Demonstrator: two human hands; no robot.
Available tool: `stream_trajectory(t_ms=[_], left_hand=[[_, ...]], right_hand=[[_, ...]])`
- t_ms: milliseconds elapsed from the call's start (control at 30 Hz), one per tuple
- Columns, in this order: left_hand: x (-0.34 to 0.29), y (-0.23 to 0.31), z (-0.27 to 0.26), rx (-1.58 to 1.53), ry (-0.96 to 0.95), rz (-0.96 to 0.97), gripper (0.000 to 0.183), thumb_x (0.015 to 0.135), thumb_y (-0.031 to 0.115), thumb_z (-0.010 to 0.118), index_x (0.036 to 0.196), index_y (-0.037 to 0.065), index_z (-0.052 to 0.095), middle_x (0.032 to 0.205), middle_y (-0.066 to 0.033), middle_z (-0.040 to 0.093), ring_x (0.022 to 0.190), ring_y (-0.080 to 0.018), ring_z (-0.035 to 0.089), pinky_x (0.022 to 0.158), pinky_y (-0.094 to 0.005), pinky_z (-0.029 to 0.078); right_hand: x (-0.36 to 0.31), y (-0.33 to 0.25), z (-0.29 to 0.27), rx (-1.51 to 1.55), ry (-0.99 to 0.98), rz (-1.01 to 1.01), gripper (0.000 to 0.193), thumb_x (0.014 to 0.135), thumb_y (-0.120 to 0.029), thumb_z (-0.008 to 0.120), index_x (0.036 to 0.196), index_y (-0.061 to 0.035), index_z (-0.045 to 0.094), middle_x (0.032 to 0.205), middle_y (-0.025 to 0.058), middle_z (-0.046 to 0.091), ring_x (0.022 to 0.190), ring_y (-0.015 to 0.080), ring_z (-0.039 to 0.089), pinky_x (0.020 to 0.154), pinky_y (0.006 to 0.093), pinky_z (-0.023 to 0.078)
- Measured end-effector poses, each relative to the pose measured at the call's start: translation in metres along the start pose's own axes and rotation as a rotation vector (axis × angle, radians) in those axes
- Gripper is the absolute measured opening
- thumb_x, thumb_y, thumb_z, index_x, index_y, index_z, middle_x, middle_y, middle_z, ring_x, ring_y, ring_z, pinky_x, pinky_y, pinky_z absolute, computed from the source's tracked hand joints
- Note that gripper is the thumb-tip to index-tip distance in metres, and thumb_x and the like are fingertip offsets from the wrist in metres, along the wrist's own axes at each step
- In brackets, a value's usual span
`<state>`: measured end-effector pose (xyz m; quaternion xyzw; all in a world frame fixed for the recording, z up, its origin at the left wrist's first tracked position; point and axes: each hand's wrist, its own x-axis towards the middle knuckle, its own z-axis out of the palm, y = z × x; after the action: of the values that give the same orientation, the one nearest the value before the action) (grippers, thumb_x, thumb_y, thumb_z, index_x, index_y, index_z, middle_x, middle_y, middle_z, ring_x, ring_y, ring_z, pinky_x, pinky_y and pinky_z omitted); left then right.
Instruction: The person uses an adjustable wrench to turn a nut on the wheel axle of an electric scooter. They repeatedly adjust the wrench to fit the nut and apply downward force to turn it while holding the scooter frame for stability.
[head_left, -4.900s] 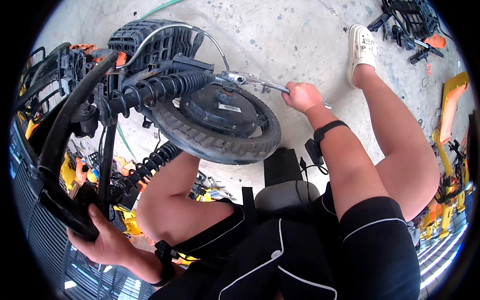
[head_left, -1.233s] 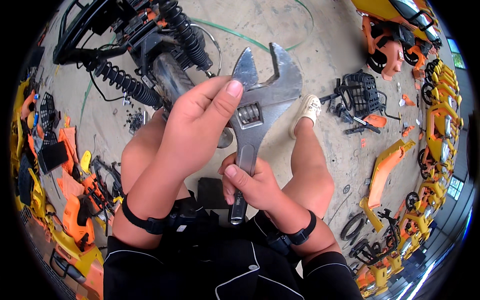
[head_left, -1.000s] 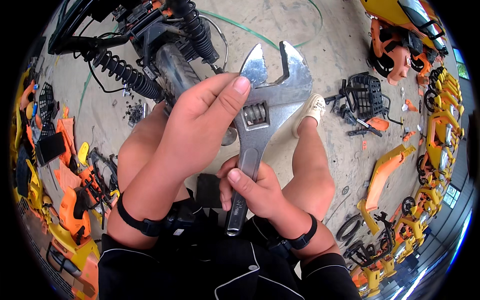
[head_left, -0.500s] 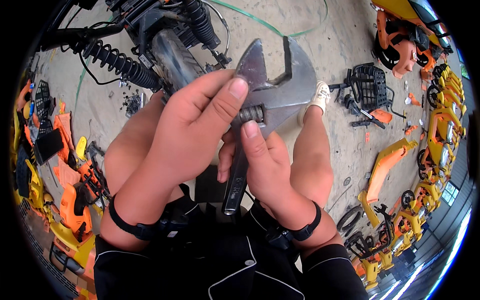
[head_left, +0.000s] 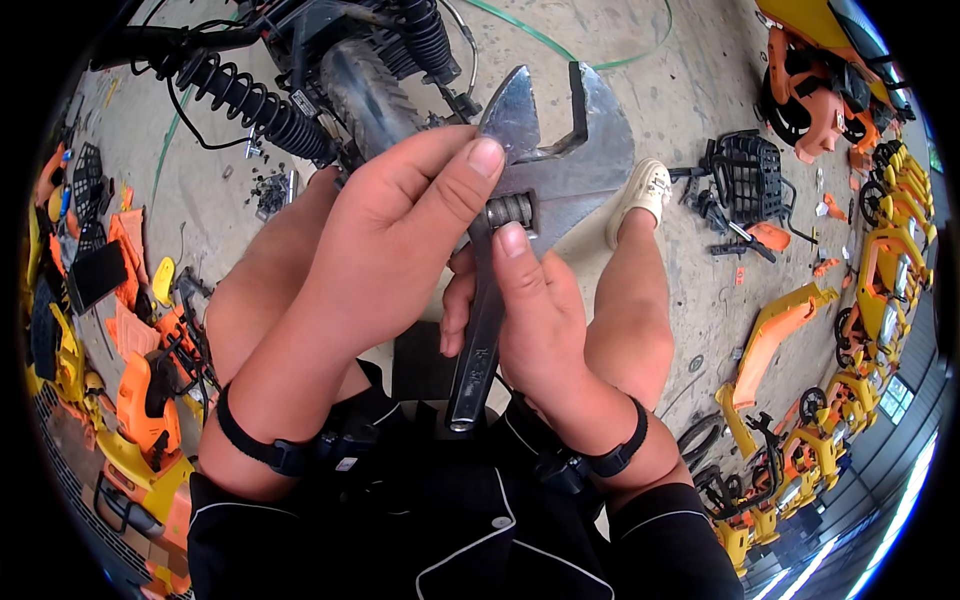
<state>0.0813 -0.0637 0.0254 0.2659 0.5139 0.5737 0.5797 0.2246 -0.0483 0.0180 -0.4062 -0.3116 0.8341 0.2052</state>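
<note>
A large steel adjustable wrench (head_left: 575,185) is held up in front of me, its jaws apart at the top and its handle slanting down toward my lap. My left hand (head_left: 385,235) pinches the movable jaw, thumb on the near face; the fingers behind are partly hidden. My right hand (head_left: 540,325) wraps around the handle just below the head. Its thumb tip rests beside the ridged adjusting screw (head_left: 510,209). Nothing sits between the jaws.
Beyond my hands, a vehicle's wheel (head_left: 370,95) and coil-spring shock absorber (head_left: 250,105) stand at upper left. A black basket (head_left: 745,175) and an orange-yellow panel (head_left: 775,345) lie on the right. Yellow bikes (head_left: 875,300) line the far right; orange parts (head_left: 150,410) are piled left.
The wrench and both hands have risen slightly in the picture. My view has shifted a little, so the wheel appears farther right. Both hands keep their hold.
</note>
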Motion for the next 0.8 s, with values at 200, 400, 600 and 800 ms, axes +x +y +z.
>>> stream_trajectory(t_ms=[200,400,600,800], left_hand=[[0.0000,0.0018,0.0005,0.003,-0.005,-0.001,0.031,0.106,0.026,0.049,0.107,-0.003,0.060,0.075,-0.0013,0.060,0.051,-0.0076,0.053,0.039,-0.0211,0.042],[0.0009,0.0011,0.0014,0.006,-0.005,-0.001,0.031,0.106,0.026,0.049,0.106,-0.003,0.060,0.074,-0.0011,0.059,0.050,-0.0074,0.053,0.038,-0.0211,0.042],[0.0015,0.0014,0.0022,0.006,-0.004,-0.001,0.030,0.106,0.025,0.049,0.105,-0.003,0.060,0.074,-0.0009,0.059,0.048,-0.0073,0.053,0.037,-0.0211,0.042],[0.0004,0.0009,0.0022,0.008,-0.002,-0.002,0.029,0.106,0.025,0.049,0.105,-0.002,0.060,0.073,-0.0006,0.059,0.047,-0.0071,0.053,0.037,-0.0211,0.041]], right_hand=[[0.0020,0.0026,-0.0013,-0.016,-0.010,-0.028,0.042,0.106,-0.040,0.045,0.098,0.0009,0.053,0.064,0.0096,0.060,0.053,0.0152,0.058,0.051,0.0276,0.048],[0.0037,0.0034,-0.0006,-0.001,-0.003,-0.041,0.042,0.106,-0.040,0.045,0.096,0.0005,0.054,0.063,0.0093,0.059,0.052,0.0149,0.058,0.050,0.0272,0.047],[0.0040,0.0025,0.0002,-0.013,0.027,-0.042,0.042,0.106,-0.040,0.046,0.094,0.0003,0.053,0.062,0.0091,0.059,0.051,0.0149,0.057,0.049,0.0271,0.046],[0.0053,0.0037,-0.0006,-0.024,0.043,-0.040,0.042,0.105,-0.039,0.048,0.092,0.0005,0.053,0.060,0.0088,0.058,0.049,0.0147,0.056,0.047,0.0270,0.045]])
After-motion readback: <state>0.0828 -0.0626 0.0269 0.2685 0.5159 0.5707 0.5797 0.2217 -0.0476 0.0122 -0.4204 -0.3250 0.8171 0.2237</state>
